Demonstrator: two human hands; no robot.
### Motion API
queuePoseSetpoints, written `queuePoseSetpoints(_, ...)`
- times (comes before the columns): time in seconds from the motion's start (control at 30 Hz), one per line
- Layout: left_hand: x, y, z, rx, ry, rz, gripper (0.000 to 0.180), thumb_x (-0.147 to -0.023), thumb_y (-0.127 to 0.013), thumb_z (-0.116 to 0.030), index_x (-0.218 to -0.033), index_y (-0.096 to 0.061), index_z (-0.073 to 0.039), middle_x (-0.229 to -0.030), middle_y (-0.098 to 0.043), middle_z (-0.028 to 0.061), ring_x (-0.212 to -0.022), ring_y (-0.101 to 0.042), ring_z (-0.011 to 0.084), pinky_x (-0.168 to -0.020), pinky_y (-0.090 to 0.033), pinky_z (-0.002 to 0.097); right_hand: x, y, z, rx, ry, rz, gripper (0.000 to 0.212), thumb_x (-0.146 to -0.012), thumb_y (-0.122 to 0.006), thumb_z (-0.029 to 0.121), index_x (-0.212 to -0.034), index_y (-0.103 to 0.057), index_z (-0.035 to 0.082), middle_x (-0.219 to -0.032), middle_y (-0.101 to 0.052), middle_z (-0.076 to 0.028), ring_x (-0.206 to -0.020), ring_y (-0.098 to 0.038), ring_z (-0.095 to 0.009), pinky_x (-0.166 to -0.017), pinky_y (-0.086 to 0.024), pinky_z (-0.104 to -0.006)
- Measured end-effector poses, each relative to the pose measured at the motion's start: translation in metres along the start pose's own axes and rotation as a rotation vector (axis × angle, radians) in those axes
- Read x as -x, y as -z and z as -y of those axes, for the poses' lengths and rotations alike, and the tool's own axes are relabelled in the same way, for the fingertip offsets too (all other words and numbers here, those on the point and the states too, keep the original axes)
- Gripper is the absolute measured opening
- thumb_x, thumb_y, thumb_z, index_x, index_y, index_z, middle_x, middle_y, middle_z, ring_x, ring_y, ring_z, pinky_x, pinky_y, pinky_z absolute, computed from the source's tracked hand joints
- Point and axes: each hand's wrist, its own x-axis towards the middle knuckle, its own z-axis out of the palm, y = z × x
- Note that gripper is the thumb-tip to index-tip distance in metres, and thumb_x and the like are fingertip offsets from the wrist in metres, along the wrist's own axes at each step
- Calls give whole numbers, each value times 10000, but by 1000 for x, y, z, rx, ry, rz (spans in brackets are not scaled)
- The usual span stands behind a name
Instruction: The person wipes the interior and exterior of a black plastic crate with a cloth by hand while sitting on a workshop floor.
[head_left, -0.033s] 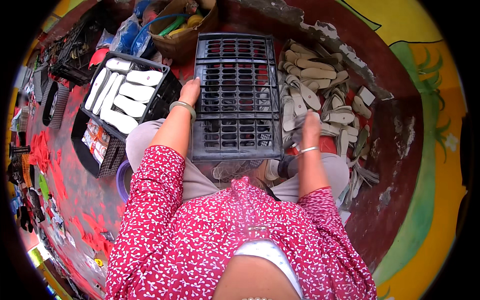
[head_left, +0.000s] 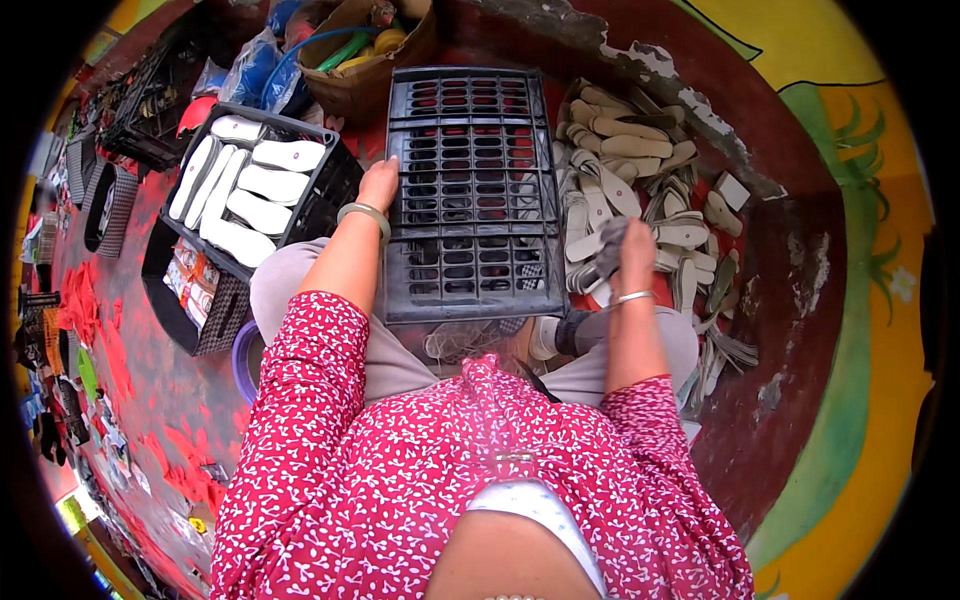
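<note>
A black slatted plastic crate [head_left: 468, 310] stands in front of me between my knees, its grid side facing up. My left hand [head_left: 378, 186] grips its left edge, with the fingers partly hidden behind the rim. My right hand [head_left: 637, 256], a bangle at its wrist, is closed on a dark grey cloth [head_left: 609, 247], somewhat smeared by motion. Hand and cloth are just right of the crate, over a pile of pale shoe insoles [head_left: 640, 150].
At the left, a black crate [head_left: 345, 185] holds white insoles. Below it stands a dark checked box [head_left: 225, 315] with printed packets. A cardboard box [head_left: 345, 95] and blue plastic bags [head_left: 250, 65] are at the back. A peeling red wall [head_left: 780, 290] curves along the right.
My right hand has moved a little to the right with the cloth, away from the crate's edge. The crate's top has shifted very slightly left. My left hand keeps its hold.
</note>
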Motion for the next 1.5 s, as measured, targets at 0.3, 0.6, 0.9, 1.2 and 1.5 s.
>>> queuePoseSetpoints(0.3,-8,-23,24,651,243,82,285,-920,-445,-192,-1079,-591,-7,-994,-642,118,-888,-590,209,-804,-439,338,4,-58,-25,862,925,171,384,-725,-596,7,-1103,-558,62,-1090,-556,-179,-916,-549,-359,-833,-447,-409)
queuePoseSetpoints(0.6,21,-15,-22,-53,83,-273,280,-903,-460,-241,-961,-591,0,-866,-630,239,-842,-598,399,-748,-441,457,-72,-109,-27,852,1022,63,259,-701,-613,19,-953,-585,76,-917,-533,-168,-874,-514,-370,-780,-426,-434)
queuePoseSetpoints(0.9,34,-13,-36,-18,84,-275,281,-898,-450,-235,-984,-605,-17,-899,-619,257,-879,-573,435,-767,-435,480,-193,-195,23,1104,985,-56,207,-730,-625,86,-934,-589,88,-953,-543,-192,-934,-521,-389,-790,-444,-468)
queuePoseSetpoints(1.2,35,-16,-32,71,183,-245,295,-888,-469,-233,-1006,-617,-7,-900,-631,247,-891,-583,419,-786,-439,452,-228,-216,58,1296,666,77,290,-719,-623,189,-993,-664,104,-967,-628,-225,-932,-607,-358,-825,-472,-428)
queuePoseSetpoints(1.5,21,-22,-27,175,232,-273,287,-896,-510,-215,-1013,-619,23,-870,-657,168,-810,-621,275,-752,-455,355,-112,-117,28,1112,435,370,280,-684,-636,118,-945,-681,28,-890,-645,-236,-809,-645,-343,-763,-499,-381)
